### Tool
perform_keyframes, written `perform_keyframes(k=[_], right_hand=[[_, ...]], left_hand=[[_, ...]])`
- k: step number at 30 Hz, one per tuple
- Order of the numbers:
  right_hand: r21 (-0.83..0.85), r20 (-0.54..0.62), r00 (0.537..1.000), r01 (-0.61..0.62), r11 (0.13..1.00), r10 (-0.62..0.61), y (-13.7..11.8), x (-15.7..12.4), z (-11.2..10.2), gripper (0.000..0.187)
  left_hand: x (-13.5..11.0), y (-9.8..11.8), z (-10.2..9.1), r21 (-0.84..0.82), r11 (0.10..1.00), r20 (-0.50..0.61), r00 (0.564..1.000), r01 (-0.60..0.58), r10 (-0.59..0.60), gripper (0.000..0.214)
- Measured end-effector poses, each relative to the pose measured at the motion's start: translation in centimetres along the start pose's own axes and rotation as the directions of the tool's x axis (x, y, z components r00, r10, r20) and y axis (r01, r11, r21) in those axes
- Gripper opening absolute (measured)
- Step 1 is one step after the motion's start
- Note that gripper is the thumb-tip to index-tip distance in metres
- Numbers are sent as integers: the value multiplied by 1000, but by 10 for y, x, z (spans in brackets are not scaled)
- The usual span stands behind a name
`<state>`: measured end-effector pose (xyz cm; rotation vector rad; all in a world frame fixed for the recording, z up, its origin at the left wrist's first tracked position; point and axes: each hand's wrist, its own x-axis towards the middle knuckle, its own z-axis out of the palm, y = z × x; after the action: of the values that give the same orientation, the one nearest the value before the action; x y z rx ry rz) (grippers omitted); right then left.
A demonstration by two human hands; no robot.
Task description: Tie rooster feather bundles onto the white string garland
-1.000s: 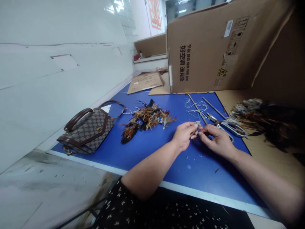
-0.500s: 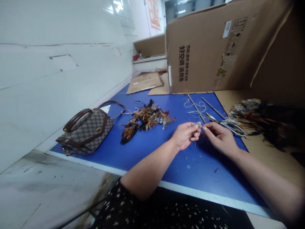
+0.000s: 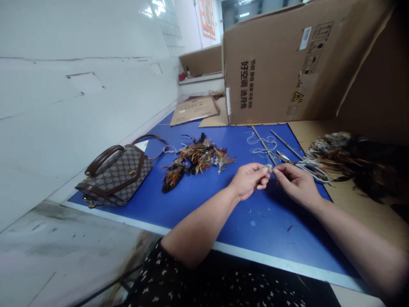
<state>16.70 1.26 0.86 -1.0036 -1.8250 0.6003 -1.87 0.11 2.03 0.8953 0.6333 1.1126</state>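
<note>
The person's left hand (image 3: pixel 249 181) is above the blue flat table (image 3: pixel 198 217), and its thumb and forefinger are pressed together on a small, pale greyish, fluffy tuft (image 3: pixel 269 168); the other fingers of this hand are curled under. The right hand (image 3: pixel 297 183) is just beside, with its thumb and forefinger brought close together at the right edge of the tuft, but what they grip, if anything, is too small to tell. The tuft is thus between the two hands, over the right half of the table. Near the right hand, and partly hidden by it, lie metal scissors with pale loop handles (image 3: pixel 315 172). Behind the hands there are a loose tangle of thin whitish thread (image 3: pixel 263 149) and two thin brownish sticks (image 3: pixel 286 144). To the left of the hands, well apart, a heap of brown, orange and black feathers (image 3: pixel 198 157) lies on the table, and farther left stands a grey-brown patterned handbag with brown trim (image 3: pixel 118 175). A bigger dark and grey feather pile (image 3: pixel 345 157) rests on brown cardboard at the right.
</note>
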Motion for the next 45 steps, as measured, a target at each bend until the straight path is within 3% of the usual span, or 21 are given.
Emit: perform_keyframes(k=[3, 6, 9, 11, 13, 15, 18, 20, 22, 25, 29, 35, 45], right_hand=[[-76, 46, 996, 76, 994, -73, 0, 0, -1, 24], [-100, 150, 971, 202, 974, -186, 0, 0, -1, 18], [-87, 244, 932, 296, 951, -268, -2, 0, 0, 14], [-87, 273, 917, 325, 942, -292, -3, 0, -2, 12], [-99, 275, 916, 329, 939, -292, -3, 1, -6, 12], [-121, 254, 930, 305, 945, -267, -2, 4, -10, 15], [-130, 202, 958, 233, 964, -205, 2, 9, -16, 24], [-116, 166, 973, 179, 977, -159, 5, 11, -18, 29], [-109, 140, 983, 132, 985, -116, 7, 11, -17, 32], [-97, 143, 984, 118, 988, -104, 6, 8, -12, 33], [-81, 194, 967, 182, 980, -164, 0, 3, -5, 27], [-69, 243, 944, 247, 967, -224, -6, 1, -4, 21], [-87, 271, 931, 278, 957, -246, -4, -1, -5, 19]], left_hand=[[5, -3, -4, 89, 995, -105, 993, -41, 50, 41], [8, -8, -11, 286, 958, -217, 973, -16, 81, 38], [8, -10, -18, 571, 821, -232, 959, -4, 166, 29], [7, -9, -21, 742, 666, -121, 959, -83, 255, 20], [6, -7, -22, 824, 525, 65, 957, -211, 282, 17], [4, -7, -20, 815, 480, 242, 943, -325, 228, 17], [1, -10, -16, 703, 628, 325, 936, -334, 134, 14], [0, -12, -14, 610, 756, 242, 964, -238, 108, 17], [0, -13, -13, 557, 815, 132, 986, -161, 105, 24], [3, -13, -13, 527, 840, 5, 989, -127, 146, 30], [5, -16, -14, 488, 866, -78, 983, -107, 166, 34], [5, -19, -9, 454, 886, -104, 982, -97, 161, 38], [6, -15, -11, 313, 950, -72, 997, 17, 6, 45]])
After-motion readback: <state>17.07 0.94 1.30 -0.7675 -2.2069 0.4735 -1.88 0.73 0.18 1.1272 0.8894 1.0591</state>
